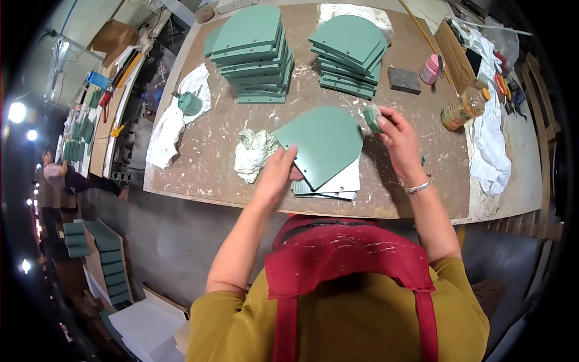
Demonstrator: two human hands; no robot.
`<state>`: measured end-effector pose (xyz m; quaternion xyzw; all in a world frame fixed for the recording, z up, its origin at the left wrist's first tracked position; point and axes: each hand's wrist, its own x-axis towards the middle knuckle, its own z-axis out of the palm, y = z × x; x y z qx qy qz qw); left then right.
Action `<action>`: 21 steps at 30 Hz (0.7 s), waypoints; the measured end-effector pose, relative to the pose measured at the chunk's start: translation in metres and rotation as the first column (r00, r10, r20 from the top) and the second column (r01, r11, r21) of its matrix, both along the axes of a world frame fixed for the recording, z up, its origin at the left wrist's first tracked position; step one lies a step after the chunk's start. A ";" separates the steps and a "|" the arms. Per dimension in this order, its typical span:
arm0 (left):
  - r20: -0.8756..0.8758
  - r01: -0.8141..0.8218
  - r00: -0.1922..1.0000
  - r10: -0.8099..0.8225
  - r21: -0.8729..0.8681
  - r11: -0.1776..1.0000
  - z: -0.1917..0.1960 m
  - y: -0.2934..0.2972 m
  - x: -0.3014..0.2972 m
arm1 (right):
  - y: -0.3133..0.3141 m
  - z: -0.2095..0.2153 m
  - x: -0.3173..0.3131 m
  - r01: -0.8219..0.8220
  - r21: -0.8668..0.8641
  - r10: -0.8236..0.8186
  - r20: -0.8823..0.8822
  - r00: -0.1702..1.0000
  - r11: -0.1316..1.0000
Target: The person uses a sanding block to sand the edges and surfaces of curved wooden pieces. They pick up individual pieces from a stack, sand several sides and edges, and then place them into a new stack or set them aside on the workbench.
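Observation:
My left hand (278,172) grips a green panel (325,145) by its lower left edge. The panel has one rounded end, straight sides and small holes near the straight edge, and it is tilted above a low stack of pale panels (348,181). Pinched in the fingers of my right hand (398,137) is a small green and whitish pad (372,119), perhaps a sponge, just off the panel's right edge. A crumpled pale cloth (253,155) lies left of the panel. Farther left, a small green-smeared jar (189,104) rests on a white cloth (181,133).
Two stacks of green panels, a left one (253,57) and a right one (350,45), stand at the back. To the right are a grey block (404,80), a pink bottle (430,69) and an orange-capped bottle (464,109). Another person (66,175) is far left.

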<state>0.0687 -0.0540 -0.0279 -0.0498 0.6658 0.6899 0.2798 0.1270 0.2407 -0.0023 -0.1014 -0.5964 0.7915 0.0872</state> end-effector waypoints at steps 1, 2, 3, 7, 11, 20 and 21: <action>0.005 0.209 0.976 -0.217 -0.295 0.932 0.008 -0.008 -0.005 | -0.003 -0.007 0.000 -0.014 0.013 0.014 0.030 0.999 1.000; -0.167 0.104 0.962 -0.215 -0.505 0.857 0.016 -0.010 -0.003 | -0.004 -0.012 -0.001 -0.004 0.038 0.002 0.052 0.999 0.999; -0.332 -0.059 0.864 -0.377 -0.813 0.580 0.019 -0.018 -0.008 | -0.005 -0.012 -0.002 -0.014 0.044 0.011 0.058 0.998 0.999; -0.717 -0.103 0.400 -0.571 -0.654 0.750 0.002 -0.006 0.009 | -0.020 -0.004 -0.019 -0.050 0.276 0.030 0.077 0.997 0.960; -0.664 -0.044 0.109 -0.740 -0.747 0.663 -0.011 0.046 0.019 | -0.068 0.032 -0.058 -0.266 0.711 0.294 0.087 0.952 0.651; -0.705 0.137 0.308 -0.638 -0.631 0.763 -0.059 0.056 0.023 | -0.151 0.020 -0.093 -0.258 0.953 0.591 0.119 0.798 0.156; -0.728 0.171 0.396 -0.560 -0.541 0.824 -0.053 0.058 0.022 | -0.151 0.014 -0.093 -0.264 0.957 0.600 0.143 0.787 0.118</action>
